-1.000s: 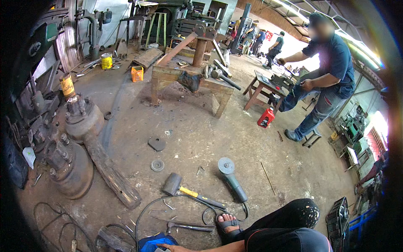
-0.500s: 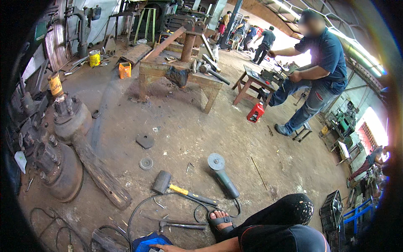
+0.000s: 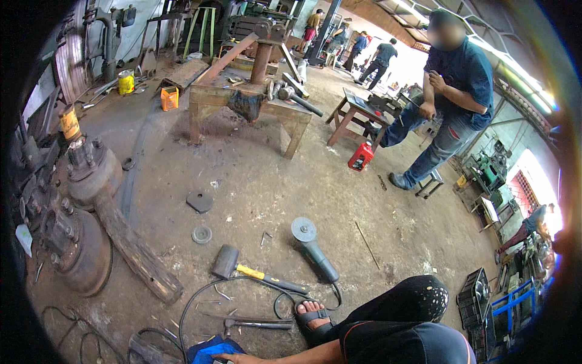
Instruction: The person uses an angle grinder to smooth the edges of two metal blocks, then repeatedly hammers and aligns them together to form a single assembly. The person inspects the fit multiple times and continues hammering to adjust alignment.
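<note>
At the lower edge my left hand (image 3: 233,358) reaches over a blue cloth (image 3: 213,348), one finger stretched along it. A small greyish thing shows under the fingers; the frame edge cuts off the rest. My right hand is out of sight. A hammer (image 3: 257,324) lies just beyond the cloth. Farther out lies a mallet with a black head (image 3: 226,261) and a yellow-and-black handle. An angle grinder (image 3: 319,259) rests on the floor right of the mallet, its disc pointing away and its cord looping back toward my sandalled foot (image 3: 313,313).
Large rusty housings (image 3: 79,252) and a wooden beam (image 3: 136,249) stand at the left. Ahead is a heavy workbench (image 3: 285,118). A co-worker (image 3: 461,91) sits near a small table (image 3: 357,118) and a red bottle (image 3: 361,156). Black crates (image 3: 474,297) stand at the right.
The whole view has shifted slightly. The co-worker has drawn both hands back from the small table, one raised to the chest, the other on a thin rod. My left hand stays at the cloth.
</note>
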`<state>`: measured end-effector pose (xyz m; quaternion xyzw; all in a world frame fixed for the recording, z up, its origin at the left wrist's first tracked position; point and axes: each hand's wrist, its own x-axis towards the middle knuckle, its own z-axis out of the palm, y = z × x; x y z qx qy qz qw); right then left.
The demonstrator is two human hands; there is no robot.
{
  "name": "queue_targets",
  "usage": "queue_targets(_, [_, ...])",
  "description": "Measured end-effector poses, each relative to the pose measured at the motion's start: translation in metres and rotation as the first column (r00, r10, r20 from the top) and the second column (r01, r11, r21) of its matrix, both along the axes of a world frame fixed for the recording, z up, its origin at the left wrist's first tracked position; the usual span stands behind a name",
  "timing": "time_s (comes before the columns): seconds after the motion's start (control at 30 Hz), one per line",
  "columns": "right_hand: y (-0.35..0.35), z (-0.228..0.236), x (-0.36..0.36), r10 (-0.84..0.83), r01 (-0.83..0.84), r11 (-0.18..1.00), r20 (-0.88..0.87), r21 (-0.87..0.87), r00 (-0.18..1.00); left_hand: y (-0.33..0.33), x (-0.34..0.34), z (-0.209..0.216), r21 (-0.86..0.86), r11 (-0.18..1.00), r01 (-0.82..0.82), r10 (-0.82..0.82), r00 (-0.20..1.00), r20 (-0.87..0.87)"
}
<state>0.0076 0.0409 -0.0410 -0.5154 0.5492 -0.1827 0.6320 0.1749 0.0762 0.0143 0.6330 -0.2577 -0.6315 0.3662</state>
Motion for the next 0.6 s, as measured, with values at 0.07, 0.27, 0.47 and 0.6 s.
queue_targets(0.07, [-0.001,0.003,-0.001,-0.021,0.009,0.993,0.112,0.114,0.993,0.001,0.001,-0.001,-0.048,0.999,0.017,-0.015,0.999,0.044])
queue_targets(0.27, [-0.004,-0.002,0.0,-0.033,0.027,0.999,0.18,0.034,0.983,0.001,0.003,0.0,-0.04,0.998,0.039,-0.038,0.999,0.03])
queue_targets(0.47, [0.003,-0.017,0.003,-0.028,0.028,1.0,0.221,0.002,0.975,0.001,0.005,-0.005,-0.067,0.995,0.073,-0.073,0.997,0.009])
queue_targets(0.6, [0.006,-0.017,0.005,-0.037,0.042,0.997,-0.066,0.066,0.997,0.003,0.013,-0.014,-0.015,0.99,0.139,-0.137,0.985,0.109])
